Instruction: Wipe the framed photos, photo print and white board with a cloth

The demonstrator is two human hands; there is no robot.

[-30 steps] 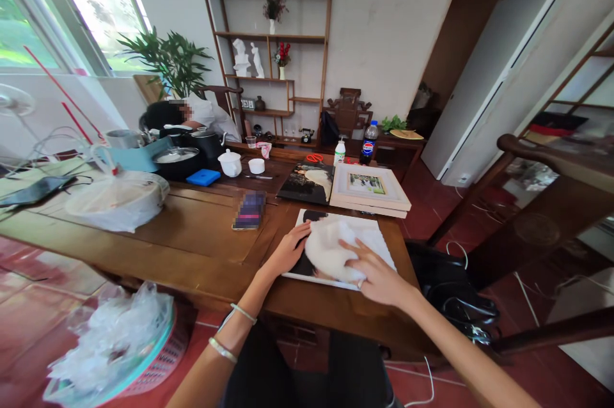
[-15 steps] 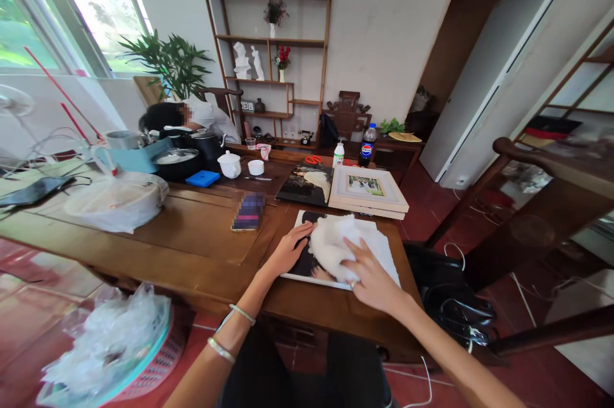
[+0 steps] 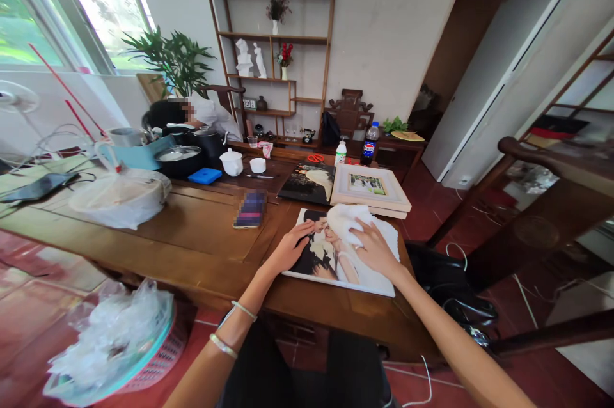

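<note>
A photo panel showing a couple lies flat near the table's front edge. On its left side rests my left hand, open, with the fingers stretched over the dark part of the picture. My right hand has its fingers bent over a bunched white cloth and presses it onto the upper right of the panel. The cloth hides that corner of the picture. Just behind the panel is a pale framed picture, stacked on another. Left of that lies a dark photo panel.
On the wooden table are a phone, a white lidded pot, a blue box, a bagged bowl, red scissors and a cola bottle. A basket of plastic bags stands below left. A person leans at the far side.
My right hand has slid the cloth up and back across the panel, uncovering the couple's faces and the lower picture. My left hand has stayed on the left side.
</note>
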